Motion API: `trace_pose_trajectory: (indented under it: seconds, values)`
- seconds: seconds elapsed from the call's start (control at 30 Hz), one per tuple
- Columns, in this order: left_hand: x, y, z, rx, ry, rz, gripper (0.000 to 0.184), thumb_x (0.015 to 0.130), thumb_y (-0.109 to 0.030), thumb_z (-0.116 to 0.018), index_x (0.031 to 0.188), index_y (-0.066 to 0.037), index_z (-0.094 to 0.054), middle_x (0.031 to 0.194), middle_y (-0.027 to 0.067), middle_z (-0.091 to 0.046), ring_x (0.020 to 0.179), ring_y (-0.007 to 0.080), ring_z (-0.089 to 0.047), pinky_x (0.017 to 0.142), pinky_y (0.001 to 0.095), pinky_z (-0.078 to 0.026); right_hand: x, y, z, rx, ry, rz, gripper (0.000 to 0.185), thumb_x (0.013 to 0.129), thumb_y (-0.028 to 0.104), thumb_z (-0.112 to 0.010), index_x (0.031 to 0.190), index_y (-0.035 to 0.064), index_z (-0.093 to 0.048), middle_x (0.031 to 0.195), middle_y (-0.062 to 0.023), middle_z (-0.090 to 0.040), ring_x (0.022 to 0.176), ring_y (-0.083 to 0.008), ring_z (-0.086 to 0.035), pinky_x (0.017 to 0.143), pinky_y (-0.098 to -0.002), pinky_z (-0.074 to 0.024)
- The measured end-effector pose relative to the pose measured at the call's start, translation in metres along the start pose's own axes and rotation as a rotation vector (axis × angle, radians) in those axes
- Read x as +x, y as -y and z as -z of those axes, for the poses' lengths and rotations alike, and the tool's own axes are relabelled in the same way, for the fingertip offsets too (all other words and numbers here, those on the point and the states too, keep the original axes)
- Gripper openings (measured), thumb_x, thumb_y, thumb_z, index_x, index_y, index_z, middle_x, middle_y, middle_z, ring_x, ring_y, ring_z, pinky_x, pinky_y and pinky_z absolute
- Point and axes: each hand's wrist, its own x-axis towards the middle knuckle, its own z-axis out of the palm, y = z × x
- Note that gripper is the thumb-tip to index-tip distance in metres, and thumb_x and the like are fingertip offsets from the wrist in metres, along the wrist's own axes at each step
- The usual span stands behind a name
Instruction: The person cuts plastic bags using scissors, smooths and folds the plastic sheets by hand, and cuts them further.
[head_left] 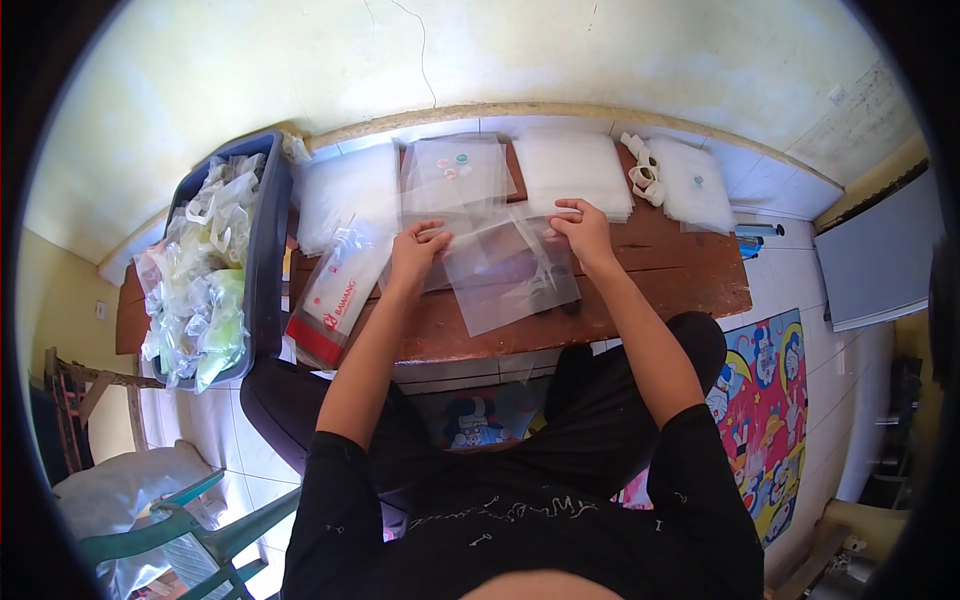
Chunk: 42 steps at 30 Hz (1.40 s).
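Observation:
A clear plastic bag [510, 280] hangs spread over the front part of the brown wooden table [660, 290]. My left hand [418, 255] pinches its upper edge at the left, and my right hand [583, 235] pinches it at the right. Just beyond my hands lies a stack of clear plastic bags [455, 165] with small round printed marks. To the left of my left hand is a red and white printed pack [342, 300] marked "BAWANG". Whether the held bag is one layer or several I cannot tell.
Stacks of clear plastic sheets [350, 190] [575, 170] [690, 185] line the table's back. Between the right ones lie white tape rolls [645, 175]. A dark bin [270, 230] full of plastic bags stands left. A green chair [190, 540] is at lower left, a colourful mat [765, 400] at right.

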Motion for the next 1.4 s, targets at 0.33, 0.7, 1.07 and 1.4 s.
trace_pose_trajectory:
  seconds: [0.33, 0.7, 1.07, 1.4]
  values:
    - [-0.012, -0.008, -0.006, -0.044, 0.092, 0.161, 0.047, 0.086, -0.021, -0.073, 0.122, 0.004, -0.056, 0.103, 0.013, -0.068, 0.091, 0.0169, -0.067, 0.081, 0.0288, -0.053, 0.008, -0.008, 0.004, 0.157, -0.057, 0.031, 0.033, 0.085, -0.007, -0.063, 0.116, -0.0059, -0.052, 0.097, -0.0188, -0.067, 0.082, -0.0219, -0.069, 0.072, -0.0293, -0.0603]
    - [-0.033, 0.008, -0.033, 0.075, 0.296, 0.286, 0.05, 0.079, -0.012, -0.077, 0.123, 0.001, -0.057, 0.102, 0.0135, -0.068, 0.092, 0.0198, -0.067, 0.083, 0.0306, -0.052, 0.012, -0.018, 0.016, 0.246, -0.16, -0.028, 0.031, 0.086, -0.003, -0.064, 0.115, -0.0034, -0.052, 0.104, -0.0179, -0.065, 0.092, -0.0212, -0.067, 0.077, -0.0298, -0.0587]
    - [-0.011, 0.019, -0.023, -0.404, 0.027, 0.229, 0.032, 0.088, 0.0, -0.063, 0.118, 0.0, -0.054, 0.106, 0.0114, -0.065, 0.094, 0.0226, -0.067, 0.08, 0.0343, -0.058, -0.079, 0.001, -0.035, -1.076, 0.301, 1.075, 0.058, 0.073, 0.039, -0.078, 0.117, 0.0052, -0.06, 0.13, -0.0164, -0.052, 0.122, -0.0335, -0.05, 0.107, -0.0467, -0.0361]
    - [-0.009, 0.028, -0.029, -0.477, -0.09, 0.155, 0.031, 0.086, 0.001, -0.065, 0.114, 0.0, -0.052, 0.103, 0.0122, -0.064, 0.094, 0.0225, -0.066, 0.08, 0.035, -0.057, -0.081, -0.018, -0.054, -1.168, 0.219, 1.189, 0.041, 0.079, 0.025, -0.071, 0.111, 0.0012, -0.062, 0.115, -0.0124, -0.061, 0.111, -0.0274, -0.056, 0.106, -0.046, -0.0361]
